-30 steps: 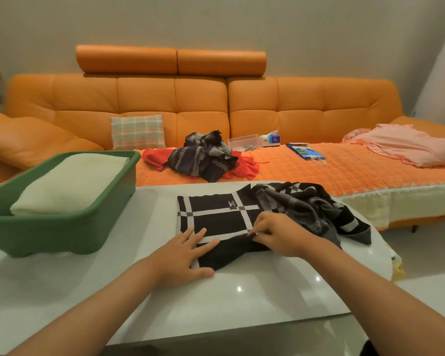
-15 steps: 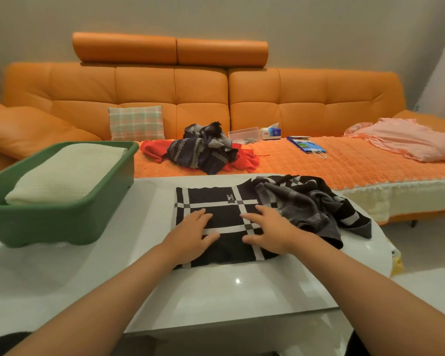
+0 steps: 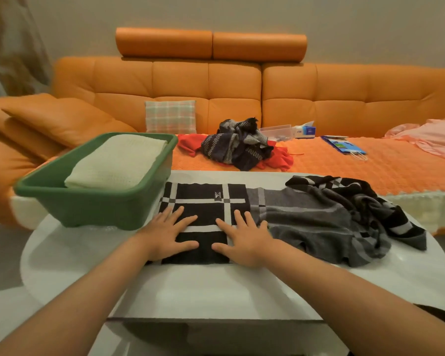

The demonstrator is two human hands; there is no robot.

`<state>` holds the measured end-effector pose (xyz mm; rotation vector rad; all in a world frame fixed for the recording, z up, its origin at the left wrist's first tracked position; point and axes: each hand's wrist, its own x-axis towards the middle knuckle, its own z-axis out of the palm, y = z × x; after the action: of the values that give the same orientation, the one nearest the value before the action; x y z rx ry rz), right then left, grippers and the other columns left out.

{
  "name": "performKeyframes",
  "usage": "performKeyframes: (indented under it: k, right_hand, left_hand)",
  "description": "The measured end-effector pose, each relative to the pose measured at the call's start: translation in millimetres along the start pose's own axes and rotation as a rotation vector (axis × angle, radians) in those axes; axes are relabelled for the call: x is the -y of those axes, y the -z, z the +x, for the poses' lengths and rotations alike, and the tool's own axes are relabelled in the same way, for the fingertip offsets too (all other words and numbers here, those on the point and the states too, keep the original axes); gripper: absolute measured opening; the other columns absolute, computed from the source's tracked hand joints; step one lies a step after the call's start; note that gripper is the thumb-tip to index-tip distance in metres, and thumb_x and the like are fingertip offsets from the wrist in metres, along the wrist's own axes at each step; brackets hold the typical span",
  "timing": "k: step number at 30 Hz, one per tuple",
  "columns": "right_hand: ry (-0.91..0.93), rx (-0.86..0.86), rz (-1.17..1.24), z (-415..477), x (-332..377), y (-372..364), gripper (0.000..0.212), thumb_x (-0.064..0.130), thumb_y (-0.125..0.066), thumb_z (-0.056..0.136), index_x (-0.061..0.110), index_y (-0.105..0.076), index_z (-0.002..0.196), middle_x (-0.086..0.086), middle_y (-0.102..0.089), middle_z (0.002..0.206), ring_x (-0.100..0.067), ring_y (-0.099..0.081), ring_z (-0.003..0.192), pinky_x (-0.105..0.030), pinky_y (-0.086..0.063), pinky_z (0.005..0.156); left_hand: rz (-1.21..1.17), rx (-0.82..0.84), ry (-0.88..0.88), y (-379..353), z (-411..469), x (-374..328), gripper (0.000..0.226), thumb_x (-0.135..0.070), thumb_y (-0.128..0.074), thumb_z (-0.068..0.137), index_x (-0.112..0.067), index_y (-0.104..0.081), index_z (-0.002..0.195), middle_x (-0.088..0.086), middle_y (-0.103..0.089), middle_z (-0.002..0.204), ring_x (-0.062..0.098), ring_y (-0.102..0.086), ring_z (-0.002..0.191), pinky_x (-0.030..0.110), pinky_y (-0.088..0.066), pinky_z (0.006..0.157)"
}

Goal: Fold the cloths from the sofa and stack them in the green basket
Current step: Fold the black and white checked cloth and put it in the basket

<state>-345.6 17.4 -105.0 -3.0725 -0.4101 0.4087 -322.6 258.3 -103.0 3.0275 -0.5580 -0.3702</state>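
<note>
- The padded orange sofa (image 3: 242,98) is carrying a dark striped heap (image 3: 239,147) at centre; more folding is waiting.
- The glossy worktop (image 3: 216,291) is bearing the rigid green basket (image 3: 100,209) at left, holding one folded cream knit (image 3: 118,163).
- The soft black checked cloth (image 3: 203,199) is lying mid-frame, its grey end rumpled rightward.
- The left hand (image 3: 165,235) and right hand (image 3: 247,240) are pressing it flat, fingers (image 3: 248,219) spread; the right was pinching its edge a second ago, so a fold is probably being smoothed.

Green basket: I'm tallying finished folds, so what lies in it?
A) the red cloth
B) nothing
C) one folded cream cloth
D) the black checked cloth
C: a folded cream cloth lies in the green basket; the red cloth is on the sofa.
</note>
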Motion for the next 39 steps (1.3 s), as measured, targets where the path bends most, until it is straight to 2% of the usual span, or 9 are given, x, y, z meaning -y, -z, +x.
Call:
performKeyframes:
  k: [4, 9, 16, 20, 25, 29, 33, 36, 39]
  right_hand:
    - [0.077, 0.005, -0.023, 5, 24, 2, 0.076, 0.081, -0.019, 0.090, 0.050, 0.006, 0.154, -0.009, 0.012, 0.166, -0.038, 0.012, 0.151, -0.066, 0.001, 0.116]
    - [0.148, -0.124, 0.221, -1, 1, 29, 0.064, 0.064, -0.044, 0.095, 0.045, -0.025, 0.153, 0.002, -0.010, 0.166, -0.026, -0.023, 0.149, -0.051, -0.023, 0.118]
    - [0.033, -0.200, 0.229, -46, -87, 55, 0.021, 0.041, -0.070, 0.079, 0.032, -0.053, 0.087, 0.006, -0.049, 0.098, -0.017, -0.055, 0.089, -0.036, -0.049, 0.079]
    - [-0.103, 0.106, 0.195, -83, -125, 53, 0.035, 0.031, -0.078, 0.069, 0.031, -0.053, 0.094, 0.007, -0.051, 0.103, -0.016, -0.055, 0.091, -0.037, -0.054, 0.080]
    - [-0.129, 0.067, 0.084, -109, -156, 45, 0.026, 0.001, -0.059, 0.081, 0.024, -0.064, 0.092, 0.004, -0.059, 0.093, -0.019, -0.058, 0.088, -0.033, -0.055, 0.078]
    - [-0.157, 0.213, 0.256, -120, -174, 48, 0.011, 0.016, -0.064, 0.084, 0.020, -0.074, 0.086, 0.001, -0.068, 0.085, -0.016, -0.062, 0.077, -0.034, -0.056, 0.078]
    - [-0.160, -0.090, 0.559, -112, -180, 57, 0.021, 0.027, -0.057, 0.092, 0.019, -0.076, 0.087, 0.002, -0.072, 0.081, -0.014, -0.064, 0.070, -0.036, -0.056, 0.075]
    - [-0.201, -0.404, 0.452, -85, -180, 55, 0.023, 0.017, -0.050, 0.097, 0.021, -0.072, 0.103, 0.004, -0.068, 0.094, -0.014, -0.064, 0.076, -0.036, -0.056, 0.076]
    - [-0.153, -0.378, 0.413, -50, -183, 46, 0.040, 0.008, -0.046, 0.098, 0.020, -0.059, 0.134, -0.005, -0.055, 0.138, -0.022, -0.057, 0.118, -0.037, -0.048, 0.101]
  left_hand:
    - [-0.013, 0.012, 0.037, 11, -10, 10, 0.077, -0.070, -0.043, 0.088, -0.043, -0.014, 0.154, 0.001, 0.001, 0.166, 0.023, 0.010, 0.152, 0.042, -0.003, 0.122]
    - [-0.049, -0.251, -0.034, 20, 2, -17, 0.071, -0.069, -0.038, 0.086, -0.028, -0.045, 0.143, -0.001, -0.034, 0.154, 0.018, -0.026, 0.144, 0.039, -0.027, 0.117]
    - [-0.220, -0.393, -0.405, 36, 18, -113, 0.022, -0.042, -0.061, 0.090, -0.032, -0.060, 0.110, -0.012, -0.053, 0.107, 0.008, -0.049, 0.100, 0.031, -0.048, 0.091]
    - [-0.185, -0.298, -0.503, 29, 20, -169, 0.018, -0.043, -0.066, 0.087, -0.033, -0.061, 0.101, -0.013, -0.052, 0.100, 0.007, -0.050, 0.091, 0.024, -0.047, 0.075]
    - [-0.146, -0.137, -0.492, 12, 31, -199, 0.011, -0.038, -0.061, 0.092, -0.029, -0.062, 0.097, -0.009, -0.054, 0.099, 0.013, -0.054, 0.088, 0.023, -0.043, 0.070]
    - [-0.258, 0.092, -0.559, 21, 29, -212, 0.019, -0.040, -0.059, 0.094, -0.026, -0.071, 0.099, -0.012, -0.067, 0.095, 0.006, -0.062, 0.083, 0.026, -0.054, 0.078]
    - [-0.480, 0.112, -0.472, 33, 35, -214, 0.026, -0.048, -0.053, 0.096, -0.031, -0.073, 0.096, -0.013, -0.071, 0.087, 0.001, -0.065, 0.078, 0.025, -0.055, 0.079]
    - [-0.476, -0.165, -0.377, 36, 63, -207, 0.019, -0.034, -0.053, 0.100, -0.032, -0.071, 0.102, -0.013, -0.069, 0.095, 0.005, -0.064, 0.084, 0.026, -0.053, 0.080]
    - [-0.236, -0.292, -0.305, 29, 104, -195, 0.026, -0.027, -0.050, 0.100, -0.027, -0.067, 0.118, -0.005, -0.061, 0.123, 0.014, -0.054, 0.112, 0.036, -0.047, 0.099]
